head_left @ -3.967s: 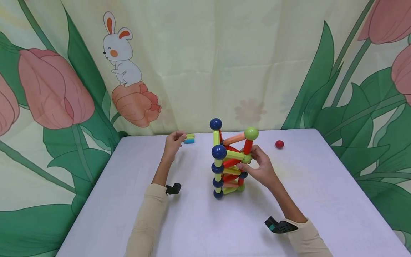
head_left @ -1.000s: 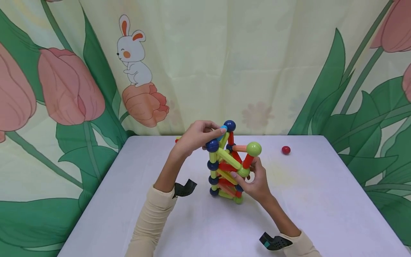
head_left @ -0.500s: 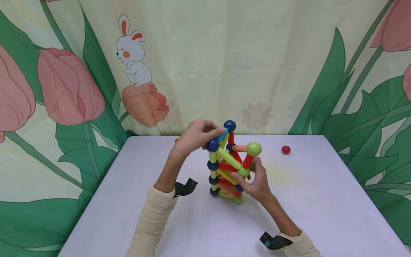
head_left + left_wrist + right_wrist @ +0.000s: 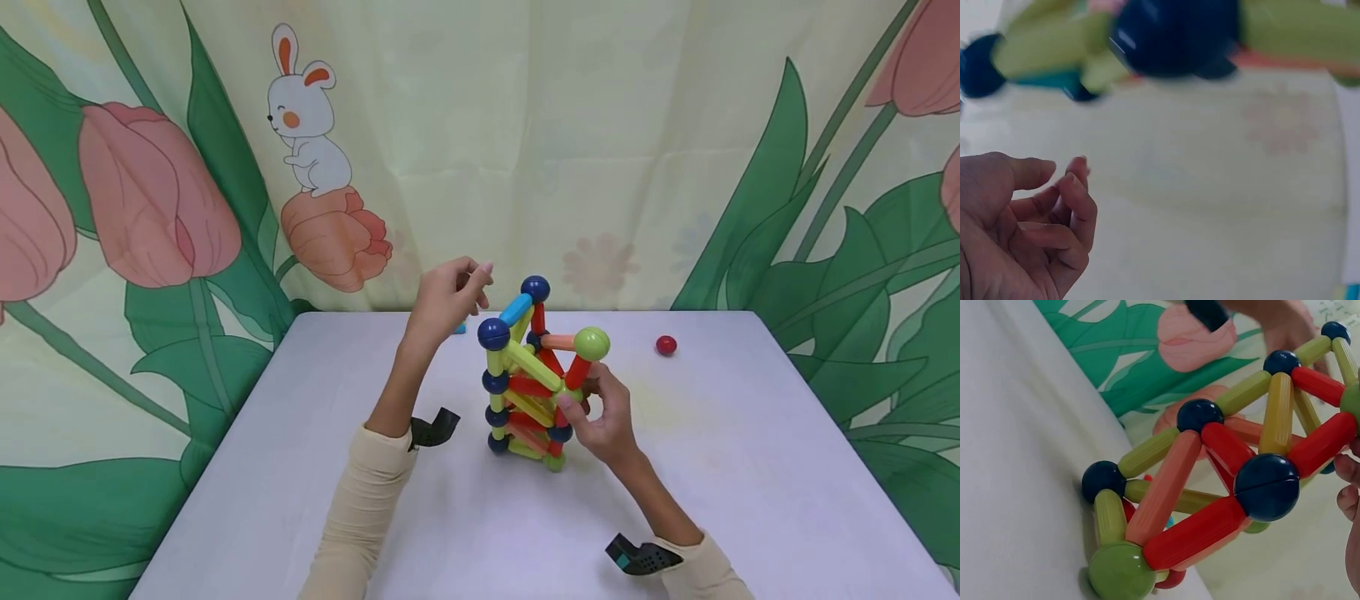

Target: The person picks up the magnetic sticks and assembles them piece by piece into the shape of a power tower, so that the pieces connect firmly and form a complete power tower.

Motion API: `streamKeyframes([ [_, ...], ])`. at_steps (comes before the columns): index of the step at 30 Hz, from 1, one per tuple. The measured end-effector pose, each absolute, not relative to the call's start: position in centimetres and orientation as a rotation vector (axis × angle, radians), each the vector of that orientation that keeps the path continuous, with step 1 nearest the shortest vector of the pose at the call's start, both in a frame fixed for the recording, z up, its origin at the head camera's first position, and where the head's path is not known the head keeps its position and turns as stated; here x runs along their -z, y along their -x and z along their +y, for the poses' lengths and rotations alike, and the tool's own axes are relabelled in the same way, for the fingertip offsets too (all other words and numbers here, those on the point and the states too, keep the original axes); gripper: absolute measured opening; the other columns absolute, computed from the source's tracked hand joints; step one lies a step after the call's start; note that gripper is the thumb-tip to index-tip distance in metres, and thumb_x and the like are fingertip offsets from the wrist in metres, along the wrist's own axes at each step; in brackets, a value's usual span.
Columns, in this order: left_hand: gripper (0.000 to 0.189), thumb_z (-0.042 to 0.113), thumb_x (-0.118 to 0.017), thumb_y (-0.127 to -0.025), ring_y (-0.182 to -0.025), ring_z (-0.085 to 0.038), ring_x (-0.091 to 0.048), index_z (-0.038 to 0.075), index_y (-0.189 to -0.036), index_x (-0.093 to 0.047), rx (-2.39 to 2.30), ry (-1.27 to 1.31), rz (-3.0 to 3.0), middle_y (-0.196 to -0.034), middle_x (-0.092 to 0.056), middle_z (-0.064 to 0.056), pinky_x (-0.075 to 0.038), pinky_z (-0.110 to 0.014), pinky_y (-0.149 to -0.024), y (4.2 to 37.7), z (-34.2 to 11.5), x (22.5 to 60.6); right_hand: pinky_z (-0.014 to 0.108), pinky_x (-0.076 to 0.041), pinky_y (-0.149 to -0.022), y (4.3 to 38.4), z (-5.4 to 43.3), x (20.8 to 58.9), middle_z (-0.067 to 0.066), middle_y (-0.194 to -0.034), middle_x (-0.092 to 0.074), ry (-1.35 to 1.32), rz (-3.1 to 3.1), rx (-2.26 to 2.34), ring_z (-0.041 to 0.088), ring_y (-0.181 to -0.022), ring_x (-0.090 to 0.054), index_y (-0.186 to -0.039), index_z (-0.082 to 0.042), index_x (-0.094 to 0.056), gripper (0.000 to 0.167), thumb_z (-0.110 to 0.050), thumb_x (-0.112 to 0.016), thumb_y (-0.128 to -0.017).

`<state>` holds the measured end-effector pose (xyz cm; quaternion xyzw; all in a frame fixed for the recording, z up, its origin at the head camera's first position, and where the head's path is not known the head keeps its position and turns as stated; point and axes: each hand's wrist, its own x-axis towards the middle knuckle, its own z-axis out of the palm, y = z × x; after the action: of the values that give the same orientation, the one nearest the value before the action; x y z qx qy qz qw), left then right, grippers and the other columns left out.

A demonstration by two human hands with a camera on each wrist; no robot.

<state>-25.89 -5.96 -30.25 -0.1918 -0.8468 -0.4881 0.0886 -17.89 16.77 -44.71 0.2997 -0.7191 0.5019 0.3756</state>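
Observation:
A tower of magnetic sticks and balls stands mid-table, built of red, yellow-green and orange sticks with dark blue and green balls. At its top a light blue stick spans two dark blue balls. My right hand pinches a green ball on the tower's right side, thumb in front; in the right wrist view only some fingers show at the edge. Just left of the tower's top, my left hand hovers apart from it. Its fingers are loosely curled with nothing between them, as the left wrist view confirms.
A red ball lies on the white table, right of the tower. Behind my left hand, a blue stick lies near the far edge, partly hidden. A printed curtain hangs behind the table.
My left hand took a light blue stick from the far left, set it between the two top blue balls, then let go and lifted up-left. My right hand has kept hold of the tower.

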Motion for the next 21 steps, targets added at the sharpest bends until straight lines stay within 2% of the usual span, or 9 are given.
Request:
streamKeyframes([
  [5,0.029,0.029,-0.057,-0.099,-0.074,-0.032,-0.065,0.001,-0.1,-0.067,1.507,0.444,-2.575,-0.084,-0.07,-0.022,-0.052,-0.027,-0.064,31.3,-8.0,35.1,0.016,-0.047,-0.058,17.8,16.8,43.9,0.011,-0.087,-0.058,-0.755,-1.819,-1.246,0.004,-0.067,-0.051,-0.107,0.01,-0.054,0.049,-0.032,-0.068,-0.089],
  [10,0.024,0.023,-0.059,-0.098,-0.093,-0.027,-0.065,0.002,-0.106,-0.067,1.368,0.299,-2.736,-0.1,-0.07,-0.016,-0.054,-0.034,-0.077,35.7,-10.0,42.0,0.015,-0.048,-0.06,16.7,16.2,41.9,0.014,-0.085,-0.057,-0.758,-1.798,-1.243,0.005,-0.068,-0.051,-0.103,0.014,-0.053,0.042,-0.024,-0.067,-0.089],
  [15,0.024,0.012,-0.062,-0.095,-0.104,-0.032,-0.062,0.003,-0.116,-0.066,1.147,0.341,-2.829,-0.111,-0.064,-0.021,-0.053,-0.042,-0.086,37.8,-10.9,46.6,0.013,-0.048,-0.063,16.1,16.2,41.1,0.018,-0.087,-0.058,-0.726,-1.792,-1.253,0.005,-0.071,-0.052,-0.101,0.013,-0.054,0.033,-0.013,-0.065,-0.086],
  [21,0.031,0.013,-0.063,-0.095,-0.114,-0.034,-0.05,0.009,-0.125,-0.063,0.944,0.336,-2.932,-0.126,-0.048,-0.025,-0.049,-0.046,-0.093,38.3,-10.9,48.2,0.012,-0.048,-0.065,16.5,16.8,41.4,0.026,-0.094,-0.061,-0.724,-1.777,-1.298,0.004,-0.08,-0.057,-0.102,0.016,-0.055,0.029,0.001,-0.061,-0.079],
])
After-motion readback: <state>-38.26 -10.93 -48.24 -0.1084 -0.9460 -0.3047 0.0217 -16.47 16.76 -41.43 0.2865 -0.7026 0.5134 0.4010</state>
